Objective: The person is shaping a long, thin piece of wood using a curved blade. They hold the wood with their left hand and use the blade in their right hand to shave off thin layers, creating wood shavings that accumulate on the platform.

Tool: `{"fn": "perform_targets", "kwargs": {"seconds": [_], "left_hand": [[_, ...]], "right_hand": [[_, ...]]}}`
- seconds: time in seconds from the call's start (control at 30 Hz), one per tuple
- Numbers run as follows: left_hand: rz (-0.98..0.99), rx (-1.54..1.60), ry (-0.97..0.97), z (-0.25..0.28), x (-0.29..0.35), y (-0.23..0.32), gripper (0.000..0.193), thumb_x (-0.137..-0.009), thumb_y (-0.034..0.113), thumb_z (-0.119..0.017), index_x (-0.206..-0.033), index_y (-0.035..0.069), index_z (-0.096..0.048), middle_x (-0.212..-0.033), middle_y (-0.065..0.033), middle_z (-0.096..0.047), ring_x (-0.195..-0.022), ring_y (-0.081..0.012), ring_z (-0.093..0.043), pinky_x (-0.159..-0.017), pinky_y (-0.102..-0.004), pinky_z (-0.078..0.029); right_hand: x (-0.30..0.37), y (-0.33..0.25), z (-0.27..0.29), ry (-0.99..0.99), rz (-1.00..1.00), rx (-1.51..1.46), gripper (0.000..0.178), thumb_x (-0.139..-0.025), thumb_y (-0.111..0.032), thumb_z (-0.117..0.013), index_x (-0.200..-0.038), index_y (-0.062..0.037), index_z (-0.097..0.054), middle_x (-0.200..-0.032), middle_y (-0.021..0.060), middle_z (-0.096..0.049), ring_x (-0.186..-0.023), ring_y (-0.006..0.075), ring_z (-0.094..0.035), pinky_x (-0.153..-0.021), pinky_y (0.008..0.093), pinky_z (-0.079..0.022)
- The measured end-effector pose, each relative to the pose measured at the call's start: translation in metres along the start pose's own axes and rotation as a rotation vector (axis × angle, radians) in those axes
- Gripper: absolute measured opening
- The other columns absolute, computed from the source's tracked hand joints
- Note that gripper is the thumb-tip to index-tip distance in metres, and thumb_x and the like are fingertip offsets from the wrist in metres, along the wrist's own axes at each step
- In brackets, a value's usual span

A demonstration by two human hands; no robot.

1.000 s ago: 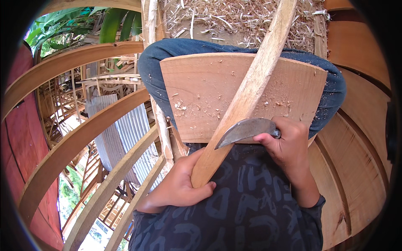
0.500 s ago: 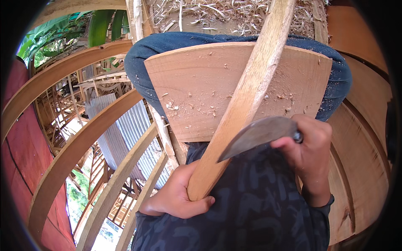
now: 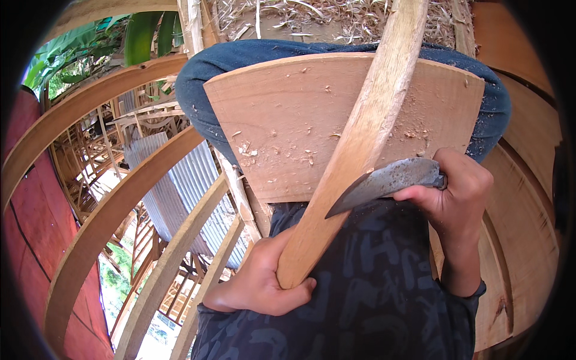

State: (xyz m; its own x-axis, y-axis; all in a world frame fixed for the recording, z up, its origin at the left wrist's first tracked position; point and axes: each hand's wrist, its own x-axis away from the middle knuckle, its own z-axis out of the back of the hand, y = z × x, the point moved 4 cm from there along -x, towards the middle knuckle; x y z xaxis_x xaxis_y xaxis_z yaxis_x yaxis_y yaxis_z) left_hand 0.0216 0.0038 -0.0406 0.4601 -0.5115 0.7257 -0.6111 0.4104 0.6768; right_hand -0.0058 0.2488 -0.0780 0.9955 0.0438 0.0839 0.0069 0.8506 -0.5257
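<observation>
A long wooden strip (image 3: 360, 141) runs diagonally from near my body over a flat board across my lap. My left hand (image 3: 264, 277) is wrapped round its near end. In my right hand (image 3: 459, 189) is a knife (image 3: 390, 183) with a broad, curved grey blade; the fingers are closed on its handle, which is mostly hidden. The blade lies across the strip's right side, its tip pointing left over the wood. Small shavings dot the flat board (image 3: 288, 126), which rests on my crossed legs.
Curled shavings (image 3: 336, 21) cover the planks beyond my legs. Curved wooden ribs (image 3: 120, 204) rise on the left, past them corrugated metal sheets (image 3: 195, 180) below. A planked wooden wall (image 3: 522, 198) curves along the right.
The knife and my right hand have moved slightly up and to the right, and the blade is tilted differently. The strip and my left hand have shifted a little right.
</observation>
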Motion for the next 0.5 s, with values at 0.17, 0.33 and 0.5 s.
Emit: {"fn": "perform_targets", "kwargs": {"seconds": [0.17, 0.33, 0.5], "left_hand": [[-0.082, -0.026, -0.021, -0.003, -0.004, 0.007, 0.063, -0.067, 0.007, -0.066, -0.124, -0.005, -0.043, -0.077, -0.0114, -0.060, -0.067, -0.0201, -0.062, -0.061, -0.0276, -0.047], [-0.176, -0.127, -0.022, -0.006, -0.011, 0.012, 0.061, -0.068, 0.008, -0.065, -0.123, -0.006, -0.043, -0.071, -0.0118, -0.059, -0.059, -0.0240, -0.062, -0.054, -0.0292, -0.046], [-0.201, -0.168, 0.049, -0.009, -0.009, 0.015, 0.057, -0.069, 0.008, -0.065, -0.120, -0.006, -0.044, -0.068, -0.0115, -0.057, -0.056, -0.0245, -0.061, -0.050, -0.0307, -0.045]], "right_hand": [[0.009, 0.047, 0.019, 0.133, -0.490, -0.114, 0.062, -0.067, -0.058, -0.071, -0.064, 0.0023, -0.055, -0.049, 0.0099, -0.046, -0.043, 0.0243, -0.048, -0.044, 0.0333, -0.036], [0.015, -0.002, 0.013, -0.048, -0.222, -0.217, 0.062, -0.063, -0.058, -0.073, -0.057, -0.0011, -0.051, -0.049, 0.0094, -0.045, -0.043, 0.0259, -0.049, -0.043, 0.0339, -0.037], [0.014, -0.019, -0.008, -0.105, -0.053, -0.193, 0.062, -0.056, -0.058, -0.076, -0.052, -0.0062, -0.042, -0.048, 0.0095, -0.041, -0.042, 0.0284, -0.048, -0.040, 0.0337, -0.037]]}}
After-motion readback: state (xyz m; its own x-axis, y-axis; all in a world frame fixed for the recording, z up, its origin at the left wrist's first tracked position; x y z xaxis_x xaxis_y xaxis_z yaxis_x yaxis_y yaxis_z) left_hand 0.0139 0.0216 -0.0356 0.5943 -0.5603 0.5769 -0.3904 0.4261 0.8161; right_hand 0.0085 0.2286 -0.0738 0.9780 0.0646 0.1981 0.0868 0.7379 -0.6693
